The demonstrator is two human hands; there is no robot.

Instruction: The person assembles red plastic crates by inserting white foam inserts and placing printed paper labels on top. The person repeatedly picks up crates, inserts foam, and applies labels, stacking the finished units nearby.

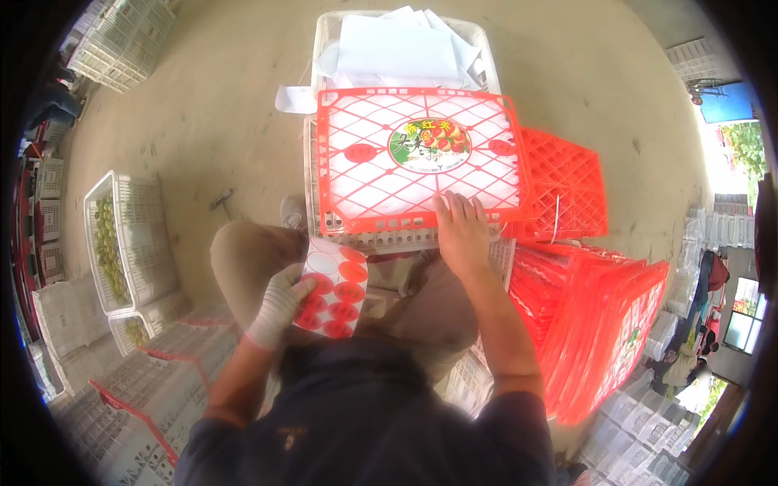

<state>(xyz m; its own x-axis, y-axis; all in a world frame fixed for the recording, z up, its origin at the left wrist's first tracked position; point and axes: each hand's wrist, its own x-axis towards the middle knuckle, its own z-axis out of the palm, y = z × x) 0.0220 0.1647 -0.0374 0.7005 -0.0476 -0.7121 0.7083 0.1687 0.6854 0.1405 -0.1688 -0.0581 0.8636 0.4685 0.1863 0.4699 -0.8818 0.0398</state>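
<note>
My left hand [279, 304], in a white glove, holds a sheet of round red stickers [334, 290] over my knee. My bare right hand [462, 231] lies flat on the near edge of a red plastic lattice lid [417, 154], fingers spread. The lid has an oval colour label in its middle and small round red stickers on either side. It rests on a white plastic crate [381, 240] standing in front of me.
A stack of red lattice lids [600, 324] leans at my right, and another red lid [571, 190] lies beside the crate. A white crate of paper sheets [405, 44] stands beyond. A white crate of green fruit [113, 239] sits left, with more white crates around it.
</note>
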